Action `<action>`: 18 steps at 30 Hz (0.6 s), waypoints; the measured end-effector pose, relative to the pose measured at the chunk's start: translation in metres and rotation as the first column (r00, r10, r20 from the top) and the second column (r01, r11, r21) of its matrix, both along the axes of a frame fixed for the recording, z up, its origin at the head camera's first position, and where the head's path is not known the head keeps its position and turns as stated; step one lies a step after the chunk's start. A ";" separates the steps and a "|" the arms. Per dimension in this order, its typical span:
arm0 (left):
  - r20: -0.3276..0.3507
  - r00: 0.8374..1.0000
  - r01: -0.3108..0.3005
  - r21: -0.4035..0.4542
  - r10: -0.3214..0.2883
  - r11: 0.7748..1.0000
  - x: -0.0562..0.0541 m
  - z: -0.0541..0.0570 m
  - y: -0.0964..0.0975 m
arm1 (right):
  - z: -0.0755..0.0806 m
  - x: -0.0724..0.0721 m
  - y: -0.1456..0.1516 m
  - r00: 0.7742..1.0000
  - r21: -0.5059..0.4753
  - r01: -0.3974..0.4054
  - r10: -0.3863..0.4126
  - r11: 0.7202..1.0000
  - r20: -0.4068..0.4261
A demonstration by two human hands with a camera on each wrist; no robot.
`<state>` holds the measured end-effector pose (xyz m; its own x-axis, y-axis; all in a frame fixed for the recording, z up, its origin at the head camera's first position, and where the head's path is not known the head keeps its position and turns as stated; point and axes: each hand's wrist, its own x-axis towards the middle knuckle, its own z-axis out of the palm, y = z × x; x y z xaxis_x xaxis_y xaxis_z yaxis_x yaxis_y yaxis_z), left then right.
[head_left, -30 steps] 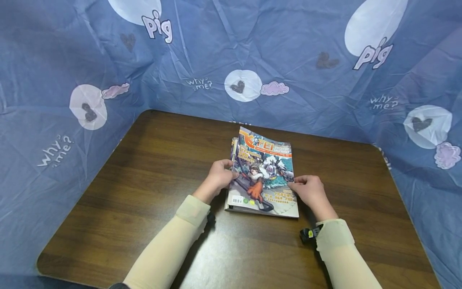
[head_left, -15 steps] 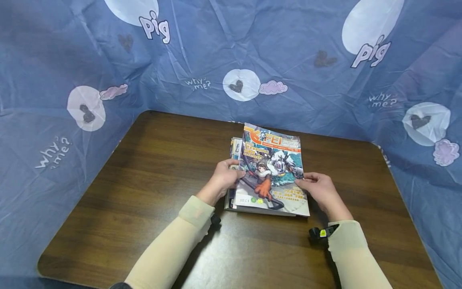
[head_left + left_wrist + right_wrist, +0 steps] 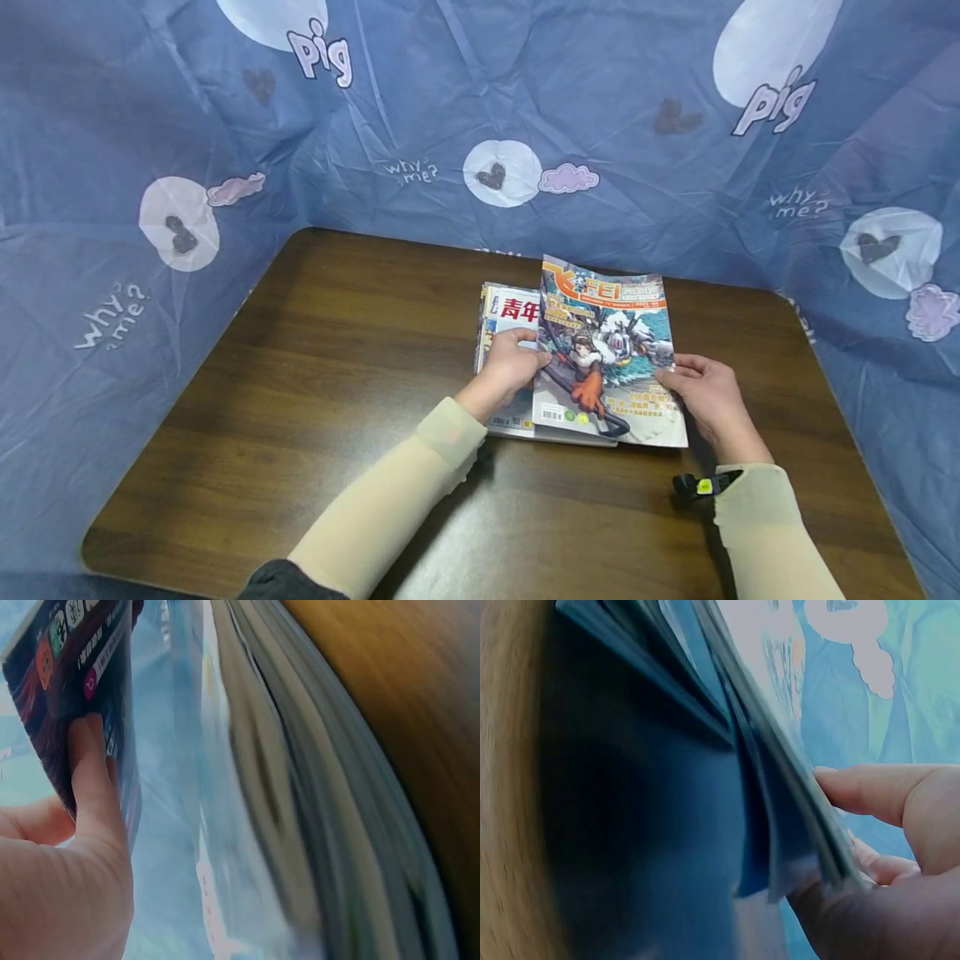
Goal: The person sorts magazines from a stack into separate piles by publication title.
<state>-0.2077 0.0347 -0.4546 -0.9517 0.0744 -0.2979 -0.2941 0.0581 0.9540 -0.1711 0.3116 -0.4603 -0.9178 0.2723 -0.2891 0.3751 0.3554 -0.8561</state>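
Observation:
My left hand (image 3: 510,371) pinches the left edge of a magazine (image 3: 607,358) with a colourful comic-style cover and orange title. My right hand (image 3: 712,404) grips its right edge, thumb on top. The magazine is raised over a stack of magazines (image 3: 510,315) and shifted right of it, so the stack's left part and red title characters show. In the left wrist view the magazine's dark back (image 3: 97,645) stands apart from the stack's layered page edges (image 3: 300,750), with fingers against the back. From the right wrist, the magazine's pages (image 3: 787,750) run up to the thumb and fingertips.
The stack lies on a brown wooden table (image 3: 300,400) with rounded corners. Blue printed cloth (image 3: 427,92) hangs close behind the table and along both sides. A small black wrist device (image 3: 697,486) sits at the right sleeve.
Both hands have carried the top magazine to the right, from squarely over the stack to partly beyond it. More of the cover beneath shows now. The stack has stayed in place.

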 end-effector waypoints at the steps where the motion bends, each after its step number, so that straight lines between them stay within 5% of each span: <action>1: -0.006 1.000 0.001 -0.010 -0.001 1.000 0.001 0.001 0.003 | 0.000 0.001 0.002 1.000 0.000 0.007 -0.007 1.000 -0.003; 18: -0.069 0.995 0.060 -0.171 -0.073 0.983 -0.001 0.015 0.070 | 0.009 0.006 0.042 0.982 0.128 0.189 -0.185 0.974 -0.047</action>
